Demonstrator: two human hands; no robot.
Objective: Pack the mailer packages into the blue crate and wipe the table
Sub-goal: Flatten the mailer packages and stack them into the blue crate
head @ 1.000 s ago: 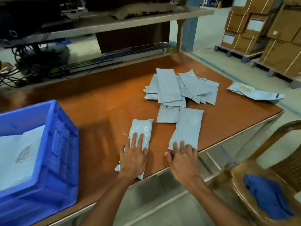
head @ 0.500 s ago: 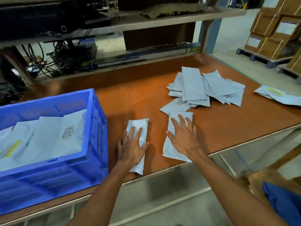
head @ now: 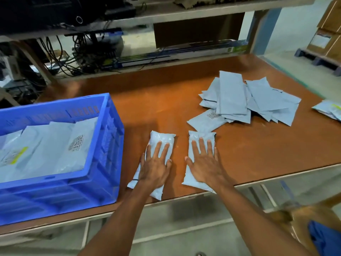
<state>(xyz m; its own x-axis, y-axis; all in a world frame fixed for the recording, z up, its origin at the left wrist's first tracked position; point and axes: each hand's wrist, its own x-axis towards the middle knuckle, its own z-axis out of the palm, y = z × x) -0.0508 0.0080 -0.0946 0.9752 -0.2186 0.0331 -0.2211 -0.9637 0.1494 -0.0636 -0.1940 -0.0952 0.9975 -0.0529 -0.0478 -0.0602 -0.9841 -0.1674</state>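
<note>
- While your left hand (head: 156, 168) lies flat, palm down, on a padded grey mailer (head: 162, 140), its fingers are spread and pressed on top rather than curled round anything.
- That mailer sits near the front edge of the brown table (head: 166, 100), just beside the right wall of the blue crate (head: 103, 163), its near end pointing toward you.
- Your right hand (head: 205, 164) is likewise splayed flat on a second mailer (head: 201, 134), resting on it with no closed hold.
- The two mailers under your hands lie side by side, a strip of bare table showing between them.
- The crate stands at the table's left front and already has several mailers (head: 51, 145) lying inside, one with a printed code label facing up.
- Farther back and to your right, a loose pile of mailers (head: 254, 98) fans across the table, one labelled piece (head: 204, 121) poking out toward your right hand's mailer; whether they touch, you cannot tell.
- At the far right edge, a few more mailers (head: 330, 109) lie apart from the pile.
- Down at the lower right, a blue cloth (head: 326, 239) rests on a brown chair seat (head: 295, 217).
</note>
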